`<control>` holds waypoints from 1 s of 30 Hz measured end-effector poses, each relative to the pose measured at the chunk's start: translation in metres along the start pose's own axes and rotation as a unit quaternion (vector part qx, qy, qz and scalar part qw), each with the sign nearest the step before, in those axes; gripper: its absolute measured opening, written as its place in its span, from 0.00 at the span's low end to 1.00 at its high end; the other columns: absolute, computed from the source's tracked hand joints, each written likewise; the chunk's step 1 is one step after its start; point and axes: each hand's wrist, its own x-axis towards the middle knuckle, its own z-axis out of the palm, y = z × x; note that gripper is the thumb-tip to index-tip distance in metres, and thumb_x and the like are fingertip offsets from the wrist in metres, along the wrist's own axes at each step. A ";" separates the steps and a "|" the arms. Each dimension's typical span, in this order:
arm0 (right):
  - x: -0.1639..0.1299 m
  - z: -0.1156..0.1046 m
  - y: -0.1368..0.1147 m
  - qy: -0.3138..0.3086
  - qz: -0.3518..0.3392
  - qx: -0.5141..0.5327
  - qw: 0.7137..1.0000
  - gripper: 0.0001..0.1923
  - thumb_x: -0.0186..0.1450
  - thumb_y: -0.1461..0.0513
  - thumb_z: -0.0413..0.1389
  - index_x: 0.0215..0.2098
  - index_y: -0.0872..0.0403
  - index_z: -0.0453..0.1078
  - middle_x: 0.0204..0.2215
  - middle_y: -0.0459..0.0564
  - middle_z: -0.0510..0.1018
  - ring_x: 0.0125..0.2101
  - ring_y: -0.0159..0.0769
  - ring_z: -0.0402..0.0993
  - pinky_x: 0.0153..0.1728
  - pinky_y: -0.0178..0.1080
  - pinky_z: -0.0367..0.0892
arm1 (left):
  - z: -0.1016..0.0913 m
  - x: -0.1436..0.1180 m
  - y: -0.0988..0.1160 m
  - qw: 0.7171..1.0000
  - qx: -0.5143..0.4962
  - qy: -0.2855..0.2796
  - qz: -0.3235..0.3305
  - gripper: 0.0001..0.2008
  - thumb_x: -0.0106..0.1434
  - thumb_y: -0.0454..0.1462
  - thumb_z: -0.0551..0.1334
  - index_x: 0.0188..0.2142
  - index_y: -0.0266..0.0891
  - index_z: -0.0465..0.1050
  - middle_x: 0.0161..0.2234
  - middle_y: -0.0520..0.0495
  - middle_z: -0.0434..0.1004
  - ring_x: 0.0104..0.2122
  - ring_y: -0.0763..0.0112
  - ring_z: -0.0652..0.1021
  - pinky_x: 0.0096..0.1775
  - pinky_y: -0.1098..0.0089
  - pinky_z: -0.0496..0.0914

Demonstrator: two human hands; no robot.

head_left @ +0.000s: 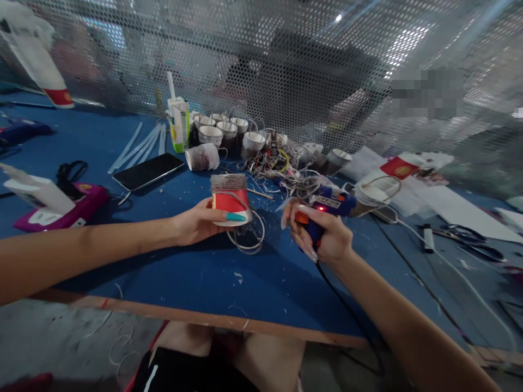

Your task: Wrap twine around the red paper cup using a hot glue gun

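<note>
My left hand [204,222] is closed around a red and white paper cup [229,201], thumb across its lower part. Grey-brown cord [229,183] is wound in rows about the upper end of the cup, and a loose loop of cord [261,239] hangs below it. To the right, my right hand [322,231] grips a blue hot glue gun [333,202] with an orange trigger and a lit red light. Its black cable runs down past the table edge. The gun is apart from the cup; its nozzle is hard to make out.
Several cord-wrapped cups [210,134] stand at the back beside a drink carton [178,125] and tangled cord [281,166]. Glue sticks [141,142], a phone [147,172] and a purple power strip [92,202] lie left. Scissors [469,235] and a white cable lie right. Perforated metal rises behind.
</note>
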 end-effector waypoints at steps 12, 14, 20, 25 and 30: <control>-0.009 0.002 0.020 0.040 0.051 -0.126 0.990 0.27 0.56 0.46 0.65 0.11 0.54 0.67 0.03 0.43 0.62 0.05 0.29 0.60 0.11 0.33 0.63 | 0.004 0.002 -0.001 0.999 0.028 -0.025 0.003 0.30 0.39 0.34 0.79 0.43 0.36 0.75 0.37 0.47 0.82 0.37 0.69 0.80 0.42 0.70 0.71; -0.008 0.001 0.021 0.048 0.058 -0.133 0.988 0.27 0.55 0.46 0.65 0.11 0.54 0.67 0.02 0.43 0.62 0.04 0.28 0.60 0.11 0.33 0.63 | 0.006 0.001 0.000 0.999 0.026 -0.023 0.000 0.31 0.38 0.34 0.79 0.43 0.36 0.75 0.37 0.48 0.82 0.37 0.70 0.80 0.41 0.70 0.70; -0.008 0.002 0.022 0.055 0.069 -0.146 0.985 0.26 0.54 0.46 0.66 0.11 0.55 0.67 0.03 0.43 0.63 0.05 0.27 0.60 0.10 0.31 0.61 | 0.010 0.000 0.001 0.999 0.038 -0.009 -0.010 0.31 0.36 0.34 0.80 0.41 0.35 0.75 0.36 0.48 0.81 0.35 0.71 0.79 0.39 0.71 0.70; -0.009 0.005 0.020 0.067 0.074 -0.138 0.985 0.24 0.53 0.49 0.65 0.10 0.54 0.65 0.03 0.42 0.61 0.04 0.28 0.58 0.07 0.32 0.56 | 0.010 -0.001 0.002 0.999 0.042 -0.013 -0.007 0.30 0.38 0.34 0.79 0.42 0.35 0.75 0.36 0.48 0.81 0.35 0.70 0.79 0.38 0.71 0.70; -0.008 0.004 0.022 0.073 0.069 -0.143 0.985 0.23 0.52 0.51 0.64 0.09 0.53 0.64 0.03 0.43 0.61 0.04 0.27 0.58 0.09 0.32 0.58 | 0.009 -0.001 0.002 0.998 0.054 -0.009 -0.009 0.28 0.40 0.33 0.78 0.42 0.35 0.75 0.37 0.47 0.80 0.36 0.69 0.79 0.40 0.70 0.70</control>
